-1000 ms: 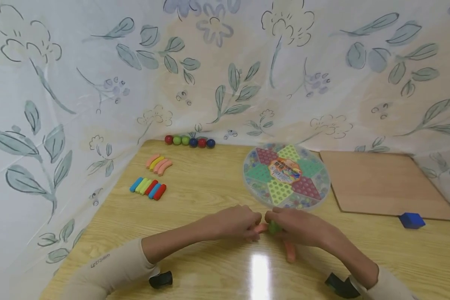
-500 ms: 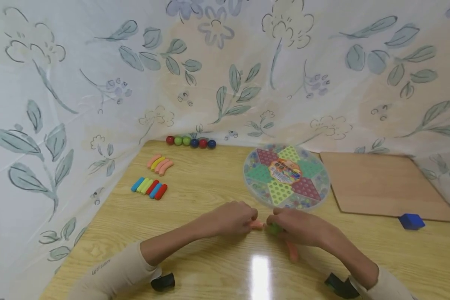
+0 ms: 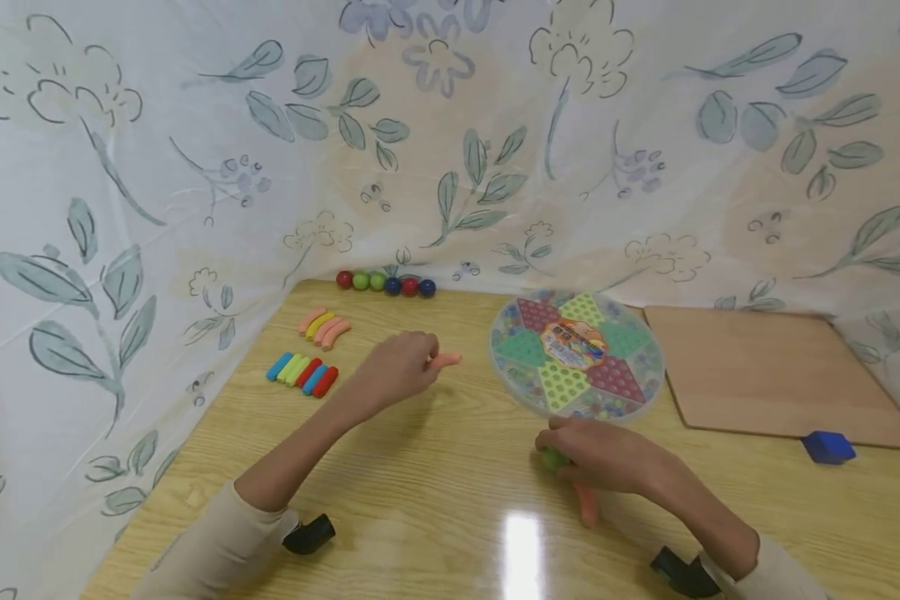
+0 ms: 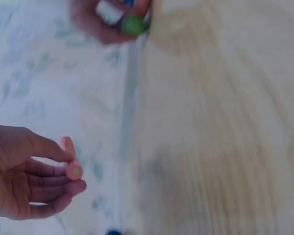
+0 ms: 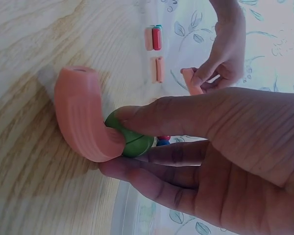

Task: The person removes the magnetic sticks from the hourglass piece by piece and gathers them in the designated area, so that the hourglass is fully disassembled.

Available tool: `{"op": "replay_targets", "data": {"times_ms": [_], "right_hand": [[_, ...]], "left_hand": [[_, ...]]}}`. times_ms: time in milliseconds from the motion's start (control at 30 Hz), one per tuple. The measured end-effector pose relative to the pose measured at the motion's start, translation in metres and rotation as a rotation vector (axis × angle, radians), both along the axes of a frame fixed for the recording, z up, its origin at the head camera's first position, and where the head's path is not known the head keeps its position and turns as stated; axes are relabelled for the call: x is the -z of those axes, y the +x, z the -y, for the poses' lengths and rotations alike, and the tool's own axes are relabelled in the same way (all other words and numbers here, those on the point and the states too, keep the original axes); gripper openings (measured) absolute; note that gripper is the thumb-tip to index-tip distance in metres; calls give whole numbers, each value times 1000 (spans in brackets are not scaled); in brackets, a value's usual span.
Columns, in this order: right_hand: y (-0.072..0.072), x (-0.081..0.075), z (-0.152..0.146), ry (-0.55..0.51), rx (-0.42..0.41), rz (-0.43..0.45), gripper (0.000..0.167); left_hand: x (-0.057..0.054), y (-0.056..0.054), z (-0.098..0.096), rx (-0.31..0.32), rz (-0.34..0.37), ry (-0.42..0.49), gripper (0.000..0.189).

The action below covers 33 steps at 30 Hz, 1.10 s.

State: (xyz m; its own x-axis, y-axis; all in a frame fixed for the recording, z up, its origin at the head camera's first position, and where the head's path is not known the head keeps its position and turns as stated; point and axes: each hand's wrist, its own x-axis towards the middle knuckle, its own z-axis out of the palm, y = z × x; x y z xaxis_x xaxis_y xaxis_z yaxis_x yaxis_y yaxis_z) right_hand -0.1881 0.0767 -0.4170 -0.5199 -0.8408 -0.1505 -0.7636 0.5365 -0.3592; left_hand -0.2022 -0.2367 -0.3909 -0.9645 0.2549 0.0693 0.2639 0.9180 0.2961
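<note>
My left hand (image 3: 397,367) is raised over the table, pinching a curved pink tube piece (image 3: 446,360) between thumb and fingers. In the left wrist view the round end of that pink piece (image 4: 75,170) shows a small pale centre. Lower right of it, my right hand (image 3: 607,454) grips a green ball (image 3: 553,459) with thumb and fingers. A second curved pink piece (image 5: 81,112) is joined to this green ball (image 5: 137,143) at one end, its free end showing a hole. Fingers hide part of the ball.
At the back left stands a row of red, green and blue balls (image 3: 377,281). Curved pink and yellow pieces (image 3: 322,326) and short coloured sticks (image 3: 302,375) lie left. A round star-patterned game board (image 3: 577,350), a wooden board (image 3: 780,367) and a blue block (image 3: 828,447) lie right.
My left hand has moved away from the green ball, up and to the left, carrying its pink piece. The right hand stays nearly in place with the ball and the other pink piece.
</note>
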Motion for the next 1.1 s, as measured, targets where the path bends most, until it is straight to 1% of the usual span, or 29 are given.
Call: {"op": "replay_targets", "data": {"times_ms": [67,167,233,300,400,500,567,667,800,867,967,1100], "right_hand": [[0,1,0,-9,-4,4,19],[0,1,-1,-18,-8,9,18],[-1,0,-1,-14,-5,7,19],[-1,0,0,-9,0,7,19],[-2,0,0,-1,2,11,18],[-1,-1,1,2,-3,9,18],[-1,-1,1,0,-13,-1,18],[0,0,1,2,-14,-9,21],[0,0,1,8,0,-5,28],[0,0,0,13,10,10,33],[0,-2,-1,19,20,30,39],[-3,-4,-2,18,18,42,36]], "left_hand": [[0,-5,18,-53,-38,-34,46],[3,-13,42,-127,-97,-126,45],[6,-19,58,-178,-92,-153,43],[10,-26,72,-230,-86,-186,48],[17,-34,90,-310,-46,-207,55],[26,-41,106,-372,-28,-249,59],[31,-44,114,-406,-25,-236,59],[36,-46,121,-441,-32,-193,61],[39,-47,126,-468,-39,-183,60],[39,-48,127,-474,-44,-195,58],[39,-49,128,-475,-47,-188,55],[39,-50,130,-473,-58,-179,49]]}}
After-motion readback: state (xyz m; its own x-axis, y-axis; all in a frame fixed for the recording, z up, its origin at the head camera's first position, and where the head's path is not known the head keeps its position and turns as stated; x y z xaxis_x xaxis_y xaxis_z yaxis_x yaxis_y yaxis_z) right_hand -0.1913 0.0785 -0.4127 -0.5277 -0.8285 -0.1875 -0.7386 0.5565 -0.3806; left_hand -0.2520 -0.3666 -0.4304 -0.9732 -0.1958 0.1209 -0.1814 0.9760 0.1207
